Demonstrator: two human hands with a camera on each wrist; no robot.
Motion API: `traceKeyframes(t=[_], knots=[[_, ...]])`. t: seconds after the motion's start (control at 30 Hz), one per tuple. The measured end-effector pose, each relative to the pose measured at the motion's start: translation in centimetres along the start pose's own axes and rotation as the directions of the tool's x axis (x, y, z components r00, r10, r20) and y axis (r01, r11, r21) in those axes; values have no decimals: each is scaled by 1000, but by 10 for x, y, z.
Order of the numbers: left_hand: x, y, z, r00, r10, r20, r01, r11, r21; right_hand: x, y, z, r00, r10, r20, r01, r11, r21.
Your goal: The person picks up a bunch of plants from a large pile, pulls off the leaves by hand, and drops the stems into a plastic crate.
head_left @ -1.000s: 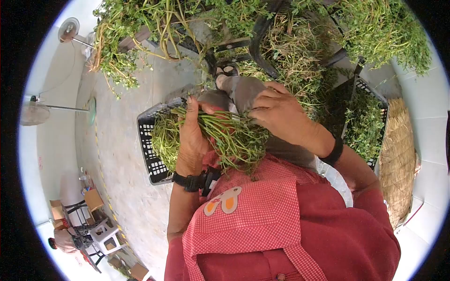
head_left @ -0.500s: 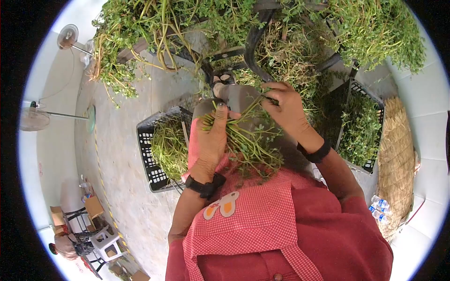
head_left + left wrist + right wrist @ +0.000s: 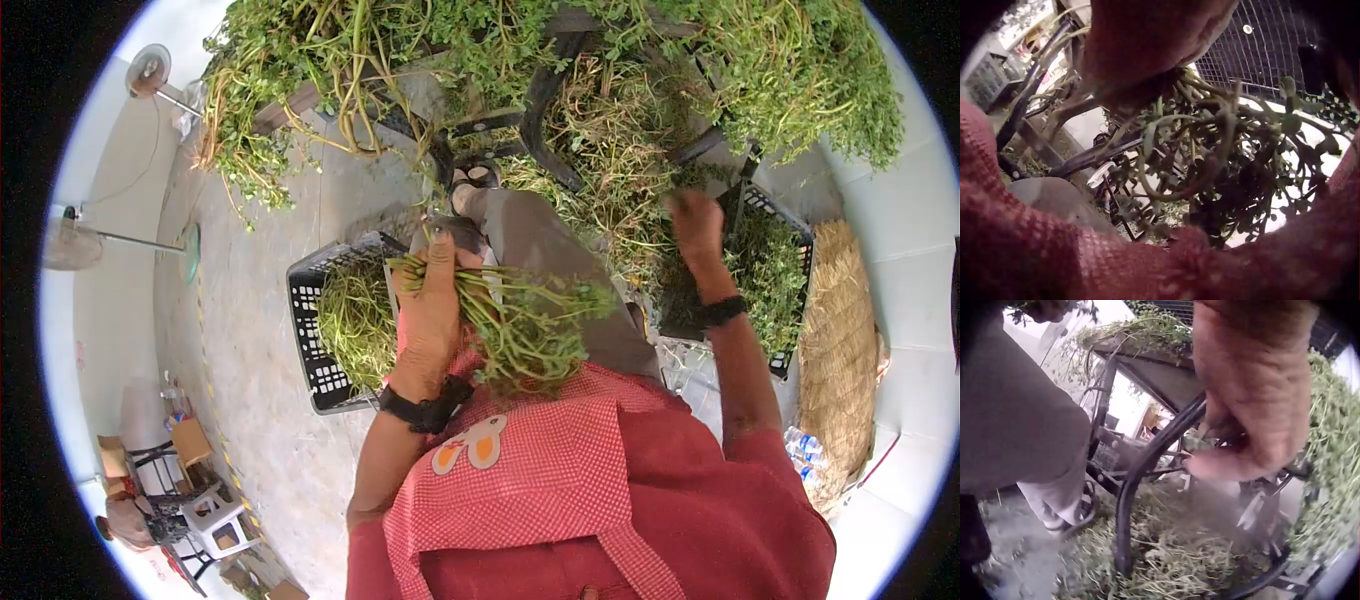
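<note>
My left hand grips a bunch of leafy green stems above the lap, cut ends poking out past the thumb and leafy tips spreading right. In the left wrist view the leaves hang below the fingers. Blurred by motion, my right hand is out to the right, over a heap of loose greens. Its thumb and fingers curl toward each other in the right wrist view, with a small blurred bit of greens between them.
A black crate of stems stands left of the legs, another crate of greens at right. Ahead, a dark-framed table bears piled greens. A straw roll and water bottles lie at far right.
My right hand first met the bunch, then drew off with a small piece and swung right over the heap. The left hand shifted right, then slightly back, still holding the bunch.
</note>
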State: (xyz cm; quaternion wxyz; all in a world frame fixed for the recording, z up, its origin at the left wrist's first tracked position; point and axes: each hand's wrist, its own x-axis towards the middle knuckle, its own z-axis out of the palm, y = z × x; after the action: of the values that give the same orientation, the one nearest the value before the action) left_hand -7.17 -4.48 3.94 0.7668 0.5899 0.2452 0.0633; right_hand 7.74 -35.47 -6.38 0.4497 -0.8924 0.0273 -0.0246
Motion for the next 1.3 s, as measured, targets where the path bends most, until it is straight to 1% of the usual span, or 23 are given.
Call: traceKeyframes(t=[0.03,0.07,0.1,0.13,0.2,0.27,0.33,0.37,0.4,0.43,0.5,0.57,0.7,0.83,0.9,0.93,1.0,1.07,1.13,1.2,1.23,1.27,1.3], knots=[[-2,1,-5,995,-104,-4,103,985,-137,2,-12,-26,975,153,161,-147,988,-51],[-3,3,-2,999,-31,-21,29,995,-91,-6,-27,-32,972,163,169,-156,986,-53],[-4,4,2,999,-33,-15,32,996,-84,-15,-45,-34,952,73,298,-159,948,275],[-3,5,8,999,5,-43,-9,996,-93,-22,-63,-36,925,-58,376,-181,801,570],[-6,9,15,997,40,-73,-48,993,-110,-39,-93,-35,900,-52,434,-251,751,610],[-8,17,14,999,3,-54,-7,998,-59,-51,-124,-29,861,-73,503,-321,690,649],[-3,9,9,999,24,-35,-26,997,-74,-69,-146,-22,776,-3,631,-338,843,419],[-1,5,8,999,41,-9,-42,994,-101,-78,-150,-14,775,1,632,-344,840,420],[-1,4,8,1000,10,-20,-12,996,-93,-86,-153,-6,819,-221,530,-21,911,412],[-1,1,8,1000,7,-20,-9,996,-94,-93,-157,0,778,-452,436,311,880,359],[-1,0,9,999,-22,-26,19,993,-113,-100,-166,6,787,-438,434,317,891,326],[-4,3,13,1000,-2,-12,1,996,-88,-103,-161,21,750,-578,321,529,816,234],[-4,7,12,999,-11,48,14,999,-51,-99,-152,40,656,-698,287,704,703,101],[-3,0,13,989,37,142,-28,997,-68,-95,-149,46,688,-678,261,662,733,159],[-6,2,18,961,107,256,-141,983,120,-94,-148,38,763,-595,252,556,804,212],[-8,1,20,957,102,271,-139,983,123,-92,-146,38,769,-604,209,562,795,229],[-9,3,24,969,119,217,-180,940,289,-93,-146,36,799,-564,206,532,824,195],[-9,0,26,968,143,204,-201,933,299,-93,-141,37,833,-514,202,487,856,170],[-11,1,29,967,164,196,-220,925,310,-84,-129,44,886,-456,88,447,889,102],[-15,5,29,987,161,12,-155,928,340,-59,-85,37,900,-434,41,436,891,-131],[-13,6,23,987,161,25,-159,925,345,-41,-54,24,950,-309,48,313,935,-169],[-8,6,13,992,120,28,-123,967,223,-27,-23,3,950,-308,-41,289,924,-250],[-5,6,5,997,78,27,-80,992,95,-13,30,-13,977,-187,-101,142,927,-346]])
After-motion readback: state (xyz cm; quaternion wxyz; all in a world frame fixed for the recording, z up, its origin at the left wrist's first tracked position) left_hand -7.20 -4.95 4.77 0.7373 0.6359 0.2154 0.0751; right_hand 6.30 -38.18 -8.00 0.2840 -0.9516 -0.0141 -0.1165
